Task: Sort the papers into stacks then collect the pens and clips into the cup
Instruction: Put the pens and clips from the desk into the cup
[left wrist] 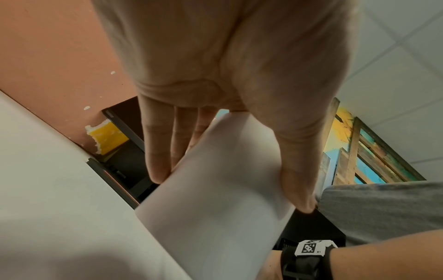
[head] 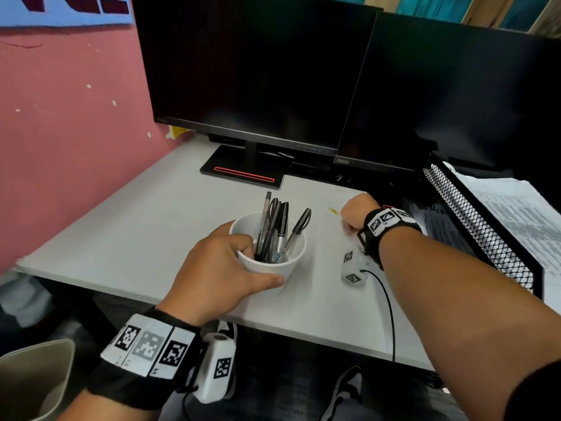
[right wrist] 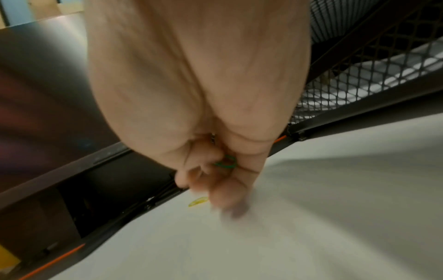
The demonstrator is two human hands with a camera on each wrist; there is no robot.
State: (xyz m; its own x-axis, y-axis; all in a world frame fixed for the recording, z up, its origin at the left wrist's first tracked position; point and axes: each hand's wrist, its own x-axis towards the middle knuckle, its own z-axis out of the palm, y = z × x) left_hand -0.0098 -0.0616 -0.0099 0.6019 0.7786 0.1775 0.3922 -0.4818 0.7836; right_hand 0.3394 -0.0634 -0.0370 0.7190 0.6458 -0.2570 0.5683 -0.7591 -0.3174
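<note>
Left hand (head: 224, 268) grips the white cup (head: 273, 262) near the front edge of the desk (head: 121, 214): thumb along the near wall, fingers curled over the rim on the far-left side. Left wrist view confirms it, thumb and fingers (left wrist: 155, 151) clamped on opposite sides of the cup wall. Cup stands upright on the desk. Pens (head: 273, 229) sit inside it, all dark-bodied, leaning at mixed angles, tips down.

Right hand (head: 358, 214) is further back and to the right, knuckles up, fingers curled just above the desk. Right wrist view is blurred but shows a green clip (right wrist: 226, 163) held in the curled fingers. Yellow clip (head: 333, 210) lies loose on the desk just left of that hand, not touched.

Right edge: black mesh tray (head: 485, 232) with printed papers (head: 522, 220) stacked in it. Behind everything, two dark monitors (head: 258, 71) side by side at the back of the desk.
</note>
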